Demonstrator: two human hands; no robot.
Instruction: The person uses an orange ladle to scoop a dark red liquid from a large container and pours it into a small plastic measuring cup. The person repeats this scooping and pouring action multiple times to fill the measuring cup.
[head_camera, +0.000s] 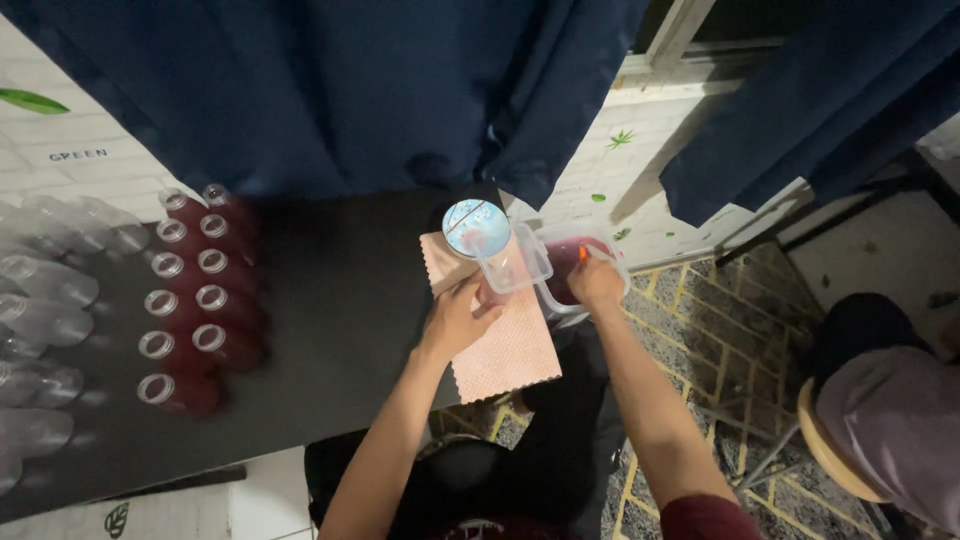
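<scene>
My left hand (455, 320) is closed around a small bottle (488, 293) with red liquid that stands on a pink cloth (505, 350) at the right end of a dark table (340, 330). A round blue and white funnel-like piece (476, 227) sits on top of the bottle. My right hand (596, 281) grips a clear plastic jug (560, 272) holding red liquid. The jug is tilted, with its clear spout (515, 262) leaning toward the round piece.
Two columns of uncapped bottles filled with red liquid (185, 300) stand on the table's left part, with clear empty bottles (45, 300) lying further left. Dark blue curtains (380, 90) hang behind. Another person sits on a stool (885, 420) at the right, over a tiled floor (700, 350).
</scene>
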